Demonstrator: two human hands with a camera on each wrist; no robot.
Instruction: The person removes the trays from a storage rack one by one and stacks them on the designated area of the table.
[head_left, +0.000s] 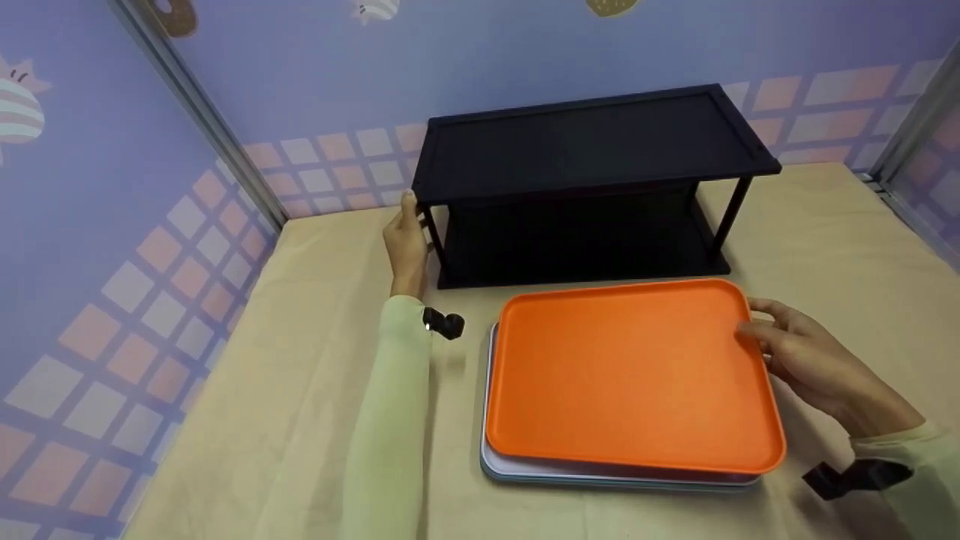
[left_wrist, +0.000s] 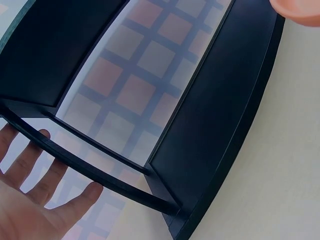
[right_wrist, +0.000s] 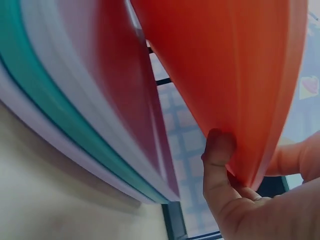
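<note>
My right hand (head_left: 814, 360) pinches the right edge of an orange tray (head_left: 634, 375), thumb on top and fingers underneath. That edge is lifted and tilted over a stack of trays; in the right wrist view, a gap separates the orange tray (right_wrist: 220, 65) from the pale tray (right_wrist: 75, 65) and teal tray (right_wrist: 60, 110) below. My left hand (head_left: 406, 244) is at the left front post of a black two-tier shelf (head_left: 600, 146). In the left wrist view, its spread, fairly straight fingers (left_wrist: 75, 207) rest against the slim post (left_wrist: 100, 175).
The shelf stands against the back wall (head_left: 525, 60), its lower board (head_left: 570, 240) just behind the trays. A beige cloth (head_left: 300, 375) covers the table. Patterned panels rise at the left and right, with a metal post (head_left: 217, 135) at the left corner.
</note>
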